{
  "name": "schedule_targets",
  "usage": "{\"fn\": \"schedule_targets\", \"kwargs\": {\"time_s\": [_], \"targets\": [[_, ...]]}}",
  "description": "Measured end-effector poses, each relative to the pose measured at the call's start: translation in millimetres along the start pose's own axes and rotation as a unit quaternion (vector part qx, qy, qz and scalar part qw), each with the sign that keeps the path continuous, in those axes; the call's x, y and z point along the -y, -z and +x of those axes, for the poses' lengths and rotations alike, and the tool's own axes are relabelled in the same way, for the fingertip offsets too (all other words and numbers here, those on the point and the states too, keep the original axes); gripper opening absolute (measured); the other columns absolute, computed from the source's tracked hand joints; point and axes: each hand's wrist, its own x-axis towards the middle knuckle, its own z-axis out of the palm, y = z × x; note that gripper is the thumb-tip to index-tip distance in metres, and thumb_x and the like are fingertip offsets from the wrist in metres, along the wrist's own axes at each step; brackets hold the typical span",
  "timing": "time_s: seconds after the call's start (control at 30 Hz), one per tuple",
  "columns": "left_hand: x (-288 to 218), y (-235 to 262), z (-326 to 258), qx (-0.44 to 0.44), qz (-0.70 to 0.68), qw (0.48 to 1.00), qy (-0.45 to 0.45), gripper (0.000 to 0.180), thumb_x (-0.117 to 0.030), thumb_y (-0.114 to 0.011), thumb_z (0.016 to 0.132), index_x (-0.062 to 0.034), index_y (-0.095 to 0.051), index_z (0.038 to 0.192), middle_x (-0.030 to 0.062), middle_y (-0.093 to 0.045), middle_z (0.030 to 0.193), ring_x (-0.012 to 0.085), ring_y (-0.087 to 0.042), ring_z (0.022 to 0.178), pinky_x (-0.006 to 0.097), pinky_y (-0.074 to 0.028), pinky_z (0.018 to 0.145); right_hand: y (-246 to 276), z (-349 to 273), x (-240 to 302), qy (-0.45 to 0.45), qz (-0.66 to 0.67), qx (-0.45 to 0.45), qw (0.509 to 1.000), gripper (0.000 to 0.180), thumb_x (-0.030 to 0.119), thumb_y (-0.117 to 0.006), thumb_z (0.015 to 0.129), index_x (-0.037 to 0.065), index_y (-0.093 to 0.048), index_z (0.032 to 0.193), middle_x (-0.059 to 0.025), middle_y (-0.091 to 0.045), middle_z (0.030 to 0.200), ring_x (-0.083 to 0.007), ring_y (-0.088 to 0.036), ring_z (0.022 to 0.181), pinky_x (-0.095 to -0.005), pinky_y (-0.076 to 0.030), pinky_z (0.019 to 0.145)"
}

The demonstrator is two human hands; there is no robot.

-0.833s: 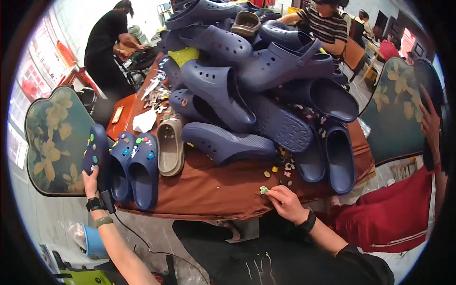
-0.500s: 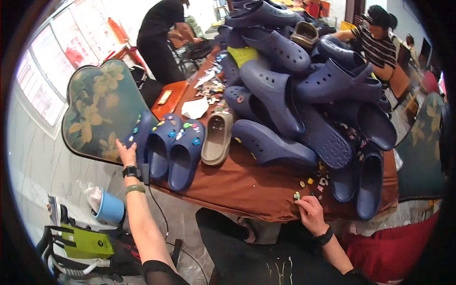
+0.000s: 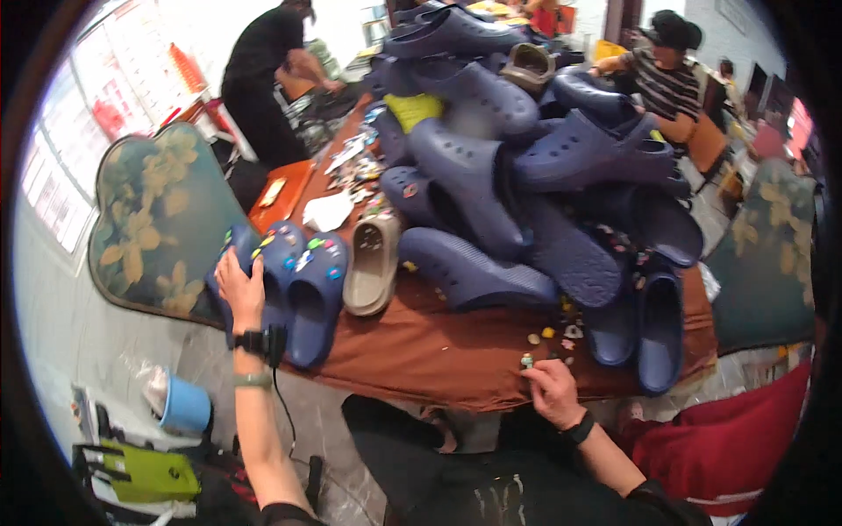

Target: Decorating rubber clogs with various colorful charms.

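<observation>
My left hand [image 3: 240,285] grips the leftmost navy clog [image 3: 216,289] over its upper, thumb and fingers bent around the front part. Beside it stand two more navy clogs, the middle one [image 3: 282,250] and the right one [image 3: 314,307], with colourful shoe charms on their tops. At the table's front edge, my right hand [image 3: 555,396] pinches a small pale-and-green shoe charm [image 3: 527,360] between thumb and index finger. Several loose charms [image 3: 548,333] lie just beyond that hand. How far the left fingers reach around the clog is partly hidden.
A tall heap of navy clogs [image 3: 465,167] fills the brown-covered table [image 3: 421,351]. A taupe clog [image 3: 372,263], white paper [image 3: 328,211] and scattered charms [image 3: 355,171] lie left of it. Padded chairs [image 3: 167,219] flank the table; a blue bin [image 3: 186,403] stands below. Two people work beyond.
My left hand has moved from the outer side of the leftmost clog onto its upper. My right hand still pinches the charm. The whole view has shifted a little.
</observation>
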Motion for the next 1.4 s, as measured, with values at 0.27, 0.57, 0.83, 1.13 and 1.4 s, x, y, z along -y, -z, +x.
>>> {"fn": "schedule_targets", "kwargs": {"time_s": [0.27,0.57,0.83,1.13,1.4], "targets": [[-176,-20,-129,0.602,-0.619,0.455,0.216,0.050,-0.039,-0.062,0.093,0.0015,-0.055,0.121,0.0127,-0.064,0.111,0.0256,-0.058,0.098,0.037,-0.050,0.082,-34,-21,-16,0.047,0.073,0.018,0.996,0.032,0.002,-0.061,0.079,0.003,-0.060,0.110,-0.0135,-0.058,0.108,-0.0301,-0.057,0.101,-0.0395,-0.048,0.085],[-252,-45,-211,0.356,-0.728,0.188,0.555,0.048,-0.038,-0.068,0.089,-0.0017,-0.055,0.118,0.0065,-0.067,0.095,0.0219,-0.064,0.076,0.032,-0.053,0.070,-22,-14,-17,0.067,0.054,0.013,0.996,0.033,0.002,-0.060,0.080,0.005,-0.057,0.112,-0.0127,-0.055,0.109,-0.0320,-0.055,0.098,-0.0396,-0.046,0.085],[-250,-98,-217,0.198,-0.884,0.160,0.393,0.021,-0.026,-0.065,0.093,-0.0051,-0.065,0.095,0.0054,-0.068,0.083,0.0172,-0.061,0.069,0.029,-0.052,0.064,-19,-20,-14,0.073,0.035,-0.009,0.997,0.025,0.002,-0.060,0.081,0.005,-0.062,0.105,-0.0105,-0.057,0.102,-0.0298,-0.057,0.094,-0.0387,-0.048,0.081],[-237,35,-221,0.253,-0.817,0.452,0.252,0.014,-0.017,-0.061,0.092,-0.0084,-0.065,0.104,0.0018,-0.067,0.095,0.0126,-0.062,0.083,0.028,-0.052,0.072,-14,-16,-9,0.080,0.042,-0.003,0.996,0.029,-0.001,-0.060,0.078,0.006,-0.062,0.106,-0.0121,-0.059,0.099,-0.0315,-0.058,0.090,-0.0407,-0.048,0.078],[-193,44,-230,0.393,-0.553,0.732,0.068,0.018,-0.010,-0.058,0.092,0.0027,-0.065,0.103,-0.0017,-0.063,0.092,0.0043,-0.054,0.081,0.022,-0.047,0.075,-4,23,-31,0.003,0.000,0.028,1.000,0.027,0.007,-0.063,0.084,0.005,-0.059,0.111,-0.0146,-0.054,0.106,-0.0352,-0.050,0.100,-0.0428,-0.042,0.088]]}}
